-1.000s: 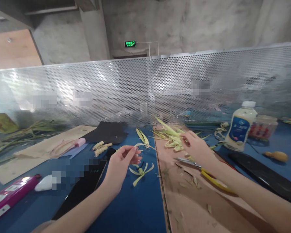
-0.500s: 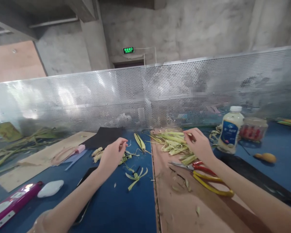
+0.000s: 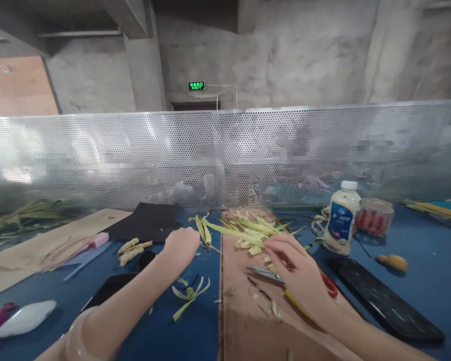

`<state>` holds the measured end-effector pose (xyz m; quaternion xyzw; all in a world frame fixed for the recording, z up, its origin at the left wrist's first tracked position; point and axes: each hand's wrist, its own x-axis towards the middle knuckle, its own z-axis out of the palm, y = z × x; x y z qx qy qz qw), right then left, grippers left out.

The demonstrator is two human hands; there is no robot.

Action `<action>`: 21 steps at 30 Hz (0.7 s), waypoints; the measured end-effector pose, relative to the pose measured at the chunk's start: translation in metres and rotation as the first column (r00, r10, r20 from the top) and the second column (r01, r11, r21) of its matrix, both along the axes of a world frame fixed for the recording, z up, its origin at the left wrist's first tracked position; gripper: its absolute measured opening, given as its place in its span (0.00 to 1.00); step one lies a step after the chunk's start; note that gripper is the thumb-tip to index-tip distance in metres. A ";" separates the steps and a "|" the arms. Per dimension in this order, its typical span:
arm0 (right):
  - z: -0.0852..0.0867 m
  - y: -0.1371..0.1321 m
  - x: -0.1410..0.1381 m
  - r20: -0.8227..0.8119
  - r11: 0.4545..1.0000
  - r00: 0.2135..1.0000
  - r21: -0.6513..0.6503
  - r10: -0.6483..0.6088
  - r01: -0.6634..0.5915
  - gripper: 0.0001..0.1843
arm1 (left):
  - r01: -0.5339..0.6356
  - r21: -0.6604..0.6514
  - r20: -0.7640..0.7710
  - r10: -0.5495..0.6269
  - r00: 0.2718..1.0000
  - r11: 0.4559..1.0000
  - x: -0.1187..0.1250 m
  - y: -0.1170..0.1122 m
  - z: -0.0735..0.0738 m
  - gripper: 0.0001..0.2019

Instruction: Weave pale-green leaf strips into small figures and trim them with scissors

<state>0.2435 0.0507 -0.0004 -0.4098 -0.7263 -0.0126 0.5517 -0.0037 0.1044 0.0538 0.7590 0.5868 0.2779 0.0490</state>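
Observation:
My left hand [image 3: 183, 251] is closed, its knuckles up, over the blue table left of the board; whatever its fingers hold is hidden. Thumb and fingers of my right hand [image 3: 295, 268] are pinched at the near end of a long pale-green leaf strip [image 3: 229, 230], which reaches left past the board's edge. Behind it lies a pile of leaf strips [image 3: 261, 228] on the brown board [image 3: 255, 336]. Scissors [image 3: 265, 274] with red and yellow handles lie partly under my right hand. A small piece tied from leaf strips [image 3: 191, 293] rests near my left forearm.
At right stand a white-capped bottle [image 3: 342, 220] and a clear jar [image 3: 375, 216], with a black phone [image 3: 385, 298] in front. Black sheet [image 3: 141, 223], brown paper [image 3: 11, 250], root-like pieces [image 3: 132, 250] and a white case [image 3: 26, 318] lie at left. A perforated metal screen [image 3: 154, 150] closes the back.
My right hand has moved left and nearer, over the scissors; a long leaf strip now stretches from its fingers. My left hand has closed further. The view has shifted somewhat.

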 end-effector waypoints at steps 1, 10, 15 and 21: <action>-0.002 0.001 0.000 -0.102 0.997 0.995 -0.074 0.005 -0.013 0.05 | 0.045 -0.015 0.003 -0.045 0.999 0.999 0.006 -0.007 0.003 0.11; -0.018 -0.018 -0.014 -0.455 0.868 0.877 -0.360 0.157 -0.342 0.10 | 0.568 -0.133 0.696 -0.332 0.637 0.812 0.088 -0.037 -0.033 0.15; -0.030 -0.015 -0.020 -0.483 0.821 0.866 -0.439 0.128 -0.366 0.13 | 0.571 -0.124 0.803 -0.256 0.538 0.811 0.087 -0.031 -0.053 0.11; -0.029 -0.019 -0.023 -0.408 0.801 0.905 -0.498 0.122 -0.332 0.14 | 0.619 -0.145 0.867 -0.203 0.455 0.772 0.082 -0.034 -0.062 0.11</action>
